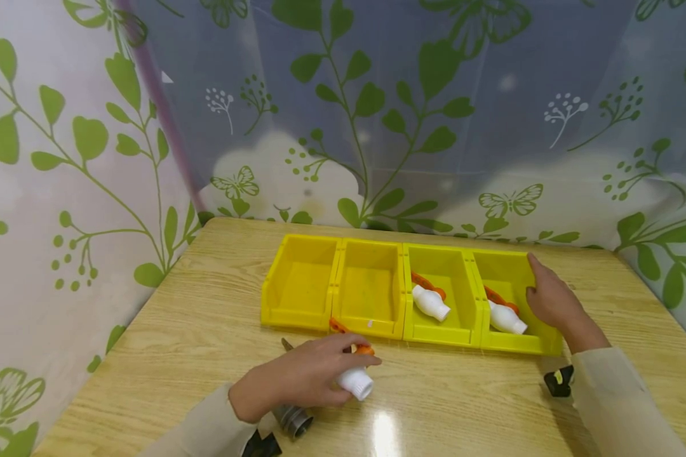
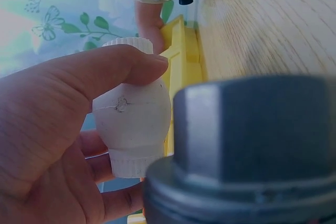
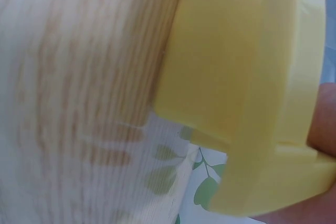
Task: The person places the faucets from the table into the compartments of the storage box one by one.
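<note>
My left hand (image 1: pixel 305 374) holds a white plastic ball valve (image 1: pixel 356 382) with an orange handle (image 1: pixel 364 350) just in front of the bins. In the left wrist view the thumb lies across the white valve body (image 2: pixel 134 119), with fingers behind it. A dark grey metal fitting (image 1: pixel 295 420) lies on the table, partly hidden under that hand. My right hand (image 1: pixel 557 304) grips the side wall of the rightmost yellow bin (image 1: pixel 523 343). The right wrist view shows the bin's outer wall (image 3: pixel 210 51), with only parts of the fingers visible at the edge.
Four joined yellow bins stand in a row; the two left ones (image 1: pixel 305 279) hold nothing visible. One white valve (image 1: pixel 431 303) with an orange handle lies in the third bin, another (image 1: pixel 505 317) in the rightmost. Behind the wooden table (image 1: pixel 206 304) hangs a leaf-patterned curtain (image 1: pixel 377 127).
</note>
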Demonstrator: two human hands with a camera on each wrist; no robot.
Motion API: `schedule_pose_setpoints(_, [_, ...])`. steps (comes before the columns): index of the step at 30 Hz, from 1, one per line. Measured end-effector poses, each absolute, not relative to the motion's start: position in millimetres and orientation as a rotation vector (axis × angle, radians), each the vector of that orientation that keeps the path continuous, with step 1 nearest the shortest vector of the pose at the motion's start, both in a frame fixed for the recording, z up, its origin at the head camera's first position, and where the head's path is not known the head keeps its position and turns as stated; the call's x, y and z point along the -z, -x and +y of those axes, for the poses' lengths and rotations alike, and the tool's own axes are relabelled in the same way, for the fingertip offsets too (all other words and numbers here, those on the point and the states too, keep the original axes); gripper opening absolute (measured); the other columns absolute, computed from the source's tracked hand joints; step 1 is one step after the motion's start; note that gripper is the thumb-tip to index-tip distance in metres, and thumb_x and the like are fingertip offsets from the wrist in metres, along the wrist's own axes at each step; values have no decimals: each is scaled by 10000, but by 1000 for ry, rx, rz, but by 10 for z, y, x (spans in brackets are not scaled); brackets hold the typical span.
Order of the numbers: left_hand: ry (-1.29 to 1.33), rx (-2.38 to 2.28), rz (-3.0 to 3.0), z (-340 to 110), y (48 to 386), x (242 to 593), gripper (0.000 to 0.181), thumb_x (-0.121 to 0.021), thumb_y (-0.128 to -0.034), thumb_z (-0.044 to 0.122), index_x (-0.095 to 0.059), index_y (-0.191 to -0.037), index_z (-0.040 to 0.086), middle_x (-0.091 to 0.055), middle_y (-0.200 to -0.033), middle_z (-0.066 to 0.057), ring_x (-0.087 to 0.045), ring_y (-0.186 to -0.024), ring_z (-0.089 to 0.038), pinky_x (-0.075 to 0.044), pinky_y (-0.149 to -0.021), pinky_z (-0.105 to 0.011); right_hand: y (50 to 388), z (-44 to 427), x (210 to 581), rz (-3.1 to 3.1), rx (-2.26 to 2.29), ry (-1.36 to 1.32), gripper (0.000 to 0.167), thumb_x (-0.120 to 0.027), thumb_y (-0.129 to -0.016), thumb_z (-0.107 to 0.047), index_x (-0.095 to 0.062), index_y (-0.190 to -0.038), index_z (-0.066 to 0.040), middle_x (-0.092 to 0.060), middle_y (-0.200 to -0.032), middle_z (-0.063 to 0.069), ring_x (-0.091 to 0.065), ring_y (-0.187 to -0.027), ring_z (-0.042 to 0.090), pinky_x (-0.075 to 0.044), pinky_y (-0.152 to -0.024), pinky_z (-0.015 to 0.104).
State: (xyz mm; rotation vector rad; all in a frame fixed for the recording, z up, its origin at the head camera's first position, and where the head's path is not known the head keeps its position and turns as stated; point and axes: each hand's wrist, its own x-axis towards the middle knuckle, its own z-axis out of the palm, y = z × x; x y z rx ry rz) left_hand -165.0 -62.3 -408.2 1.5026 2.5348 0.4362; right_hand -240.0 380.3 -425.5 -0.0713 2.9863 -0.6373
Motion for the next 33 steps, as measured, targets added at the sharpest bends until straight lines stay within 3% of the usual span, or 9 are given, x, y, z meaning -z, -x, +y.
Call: schedule_pose_setpoints(33, [-1491,-456,2545,-612,1692,4129,522,-716,-878,237,-561,-1373,181,-498,-1375,-52,-545,-1106,-151,-473,-881,-241,2373,3768,4227,2981,625,51,697,-353,-974,-68,69,-1504,95,-134,-1458,449,-193,-1297,609,-221,-1018,690])
